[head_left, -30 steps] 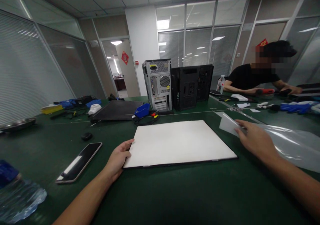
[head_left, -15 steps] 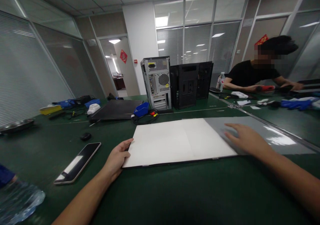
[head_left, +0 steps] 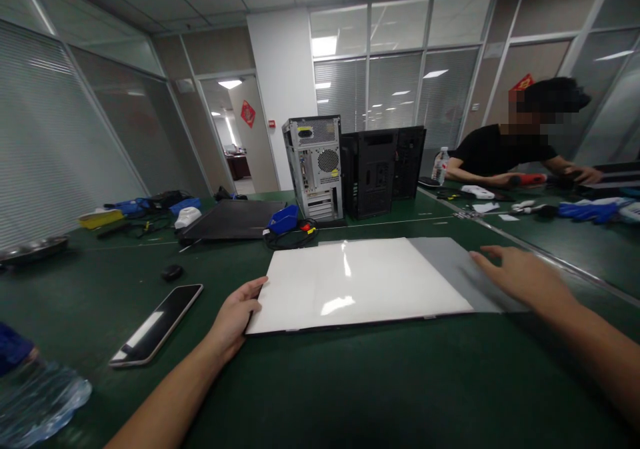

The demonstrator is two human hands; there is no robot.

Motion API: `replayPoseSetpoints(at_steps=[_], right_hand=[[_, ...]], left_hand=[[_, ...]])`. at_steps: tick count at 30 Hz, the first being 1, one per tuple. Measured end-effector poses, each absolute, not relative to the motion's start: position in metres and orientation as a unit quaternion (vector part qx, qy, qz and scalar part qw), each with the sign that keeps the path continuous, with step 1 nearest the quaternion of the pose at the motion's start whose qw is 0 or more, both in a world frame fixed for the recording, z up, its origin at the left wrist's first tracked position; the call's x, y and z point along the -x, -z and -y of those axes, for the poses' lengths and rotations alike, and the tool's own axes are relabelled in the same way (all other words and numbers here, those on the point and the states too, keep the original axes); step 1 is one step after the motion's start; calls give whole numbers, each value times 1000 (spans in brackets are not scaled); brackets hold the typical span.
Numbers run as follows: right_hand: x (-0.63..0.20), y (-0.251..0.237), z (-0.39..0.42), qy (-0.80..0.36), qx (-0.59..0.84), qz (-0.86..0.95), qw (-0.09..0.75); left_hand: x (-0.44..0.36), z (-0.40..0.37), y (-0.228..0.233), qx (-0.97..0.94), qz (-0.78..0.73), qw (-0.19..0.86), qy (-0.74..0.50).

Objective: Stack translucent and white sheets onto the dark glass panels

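A thin white rectangular panel [head_left: 380,282] with a dark edge lies flat on the green table. My left hand [head_left: 237,316] grips its left edge, thumb and fingers about the border. Lying over the panel is a glossy translucent sheet [head_left: 450,269], whose right part sticks out past the panel and looks grey against the table. Beside that sheet's right edge is my right hand [head_left: 525,276], its fingers apart and extended to the left. The fingertips are at the edge; whether they touch it is unclear.
Computer cases [head_left: 317,169] stand behind the panel, near a blue item [head_left: 283,218] with cables. To the left lie a phone [head_left: 157,326], a black mouse-like object [head_left: 172,272] and a plastic bottle [head_left: 45,396]. A co-worker [head_left: 505,152] sits at the far right.
The translucent sheet has slid left, further over the white panel, and light now glares on it there. My right hand has shifted right. My left hand has stayed put.
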State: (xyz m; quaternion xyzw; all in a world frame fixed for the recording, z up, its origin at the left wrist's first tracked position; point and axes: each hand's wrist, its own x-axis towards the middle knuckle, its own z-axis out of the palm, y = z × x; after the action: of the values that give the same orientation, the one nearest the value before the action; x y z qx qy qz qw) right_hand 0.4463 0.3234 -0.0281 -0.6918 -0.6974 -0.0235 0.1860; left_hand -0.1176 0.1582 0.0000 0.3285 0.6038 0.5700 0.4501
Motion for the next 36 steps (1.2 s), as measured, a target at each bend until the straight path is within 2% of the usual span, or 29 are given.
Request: replayPoseSetpoints(at_steps=[6,15,21,36], right_hand=[[-428,42,-320,3,667,738,108],[-376,16,-292,-85,568,805,147],[-380,16,-291,-41,617,772,147],[-370,24,-290,-71,563,812,137]], left_hand=[[116,-157,-2,-326,-604,454,-568],[114,-158,-4,-322,-616,451,-560],[113,-157,-5,-324,-615,454,-557],[114,-156,-5,-323,-609,452,-566]])
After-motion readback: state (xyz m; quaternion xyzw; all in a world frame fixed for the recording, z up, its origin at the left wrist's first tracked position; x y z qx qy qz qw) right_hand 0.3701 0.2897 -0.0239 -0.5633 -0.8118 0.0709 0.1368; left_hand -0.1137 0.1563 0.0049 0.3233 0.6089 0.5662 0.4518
